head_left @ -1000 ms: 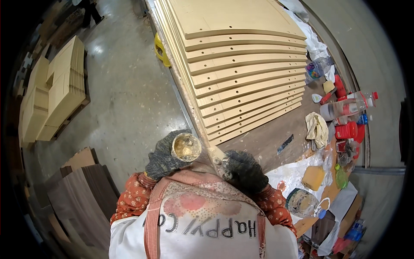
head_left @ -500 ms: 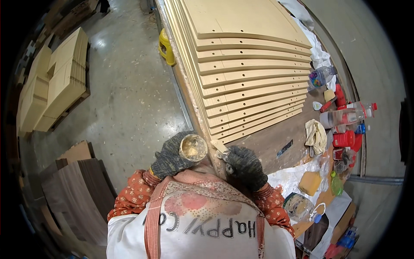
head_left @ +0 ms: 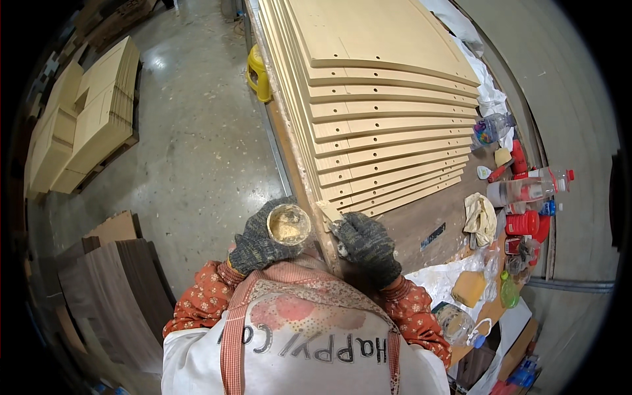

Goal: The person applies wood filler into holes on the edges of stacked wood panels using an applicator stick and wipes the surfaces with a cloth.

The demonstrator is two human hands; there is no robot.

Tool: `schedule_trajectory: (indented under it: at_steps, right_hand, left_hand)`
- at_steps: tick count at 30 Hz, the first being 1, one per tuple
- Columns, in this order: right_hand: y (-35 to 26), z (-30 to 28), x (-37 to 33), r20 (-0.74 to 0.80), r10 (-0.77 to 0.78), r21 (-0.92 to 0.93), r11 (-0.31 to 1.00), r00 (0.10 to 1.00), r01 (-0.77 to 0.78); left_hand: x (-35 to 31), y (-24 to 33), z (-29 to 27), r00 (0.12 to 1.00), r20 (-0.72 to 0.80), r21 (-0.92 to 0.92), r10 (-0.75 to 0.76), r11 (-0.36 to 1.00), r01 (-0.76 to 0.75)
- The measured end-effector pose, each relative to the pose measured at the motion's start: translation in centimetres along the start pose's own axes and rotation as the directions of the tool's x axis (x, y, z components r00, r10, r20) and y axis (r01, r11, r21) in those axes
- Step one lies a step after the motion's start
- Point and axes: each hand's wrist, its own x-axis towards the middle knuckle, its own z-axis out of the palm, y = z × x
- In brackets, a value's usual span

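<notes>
My left hand (head_left: pixel 258 242), in a dark grey knitted glove, is closed around a small round tub (head_left: pixel 288 224) with pale filler paste smeared inside it. My right hand (head_left: pixel 366 245), gloved the same way, grips a putty knife (head_left: pixel 328 211) whose wide blade is coated in pale paste. The blade lies over the table's left edge, close to the lowest corner of a stack of cream boards (head_left: pixel 388 33). These boards are fanned out like steps, and small dark holes show along their near edges.
On the table (head_left: pixel 411 224) to the right lie a cream cloth (head_left: pixel 480 217), a yellow sponge (head_left: pixel 469 288), clear bottles (head_left: pixel 526 189) and red tubs (head_left: pixel 522 224). A yellow jug (head_left: pixel 259 74) is beside the far left edge. More boards (head_left: pixel 99 115) are stacked on the floor at left.
My right hand has moved a little up and left, carrying the putty knife. The tub in my left hand sits slightly farther left, and the whole view has shifted a little.
</notes>
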Motion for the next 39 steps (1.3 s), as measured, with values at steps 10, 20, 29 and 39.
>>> schedule_trajectory:
  at_steps: [10,20,29,39]
  right_hand:
    - [-0.1,-0.1,0.4,0.057,-0.036,-0.071,0.997,0.998,0.04]
    - [0.9,-0.8,1.6,-0.059,-0.098,-0.151,0.985,0.993,0.088]
    - [0.3,-1.0,2.1,-0.034,-0.134,-0.213,0.969,0.99,0.123]
    - [0.3,-1.2,5.1,0.072,0.082,0.013,0.996,0.994,-0.083]
  left_hand:
    - [0.6,-1.1,-0.3,0.994,0.05,0.107,0.092,0.99,-0.097]
    - [0.8,-1.2,-0.3,0.999,-0.016,-0.013,0.039,0.999,-0.04]
    - [1.0,-0.8,-0.5,0.994,-0.101,-0.001,0.037,0.999,-0.037]
    - [1.2,-1.8,-0.6,0.991,-0.09,-0.266,-0.095,0.962,0.068]
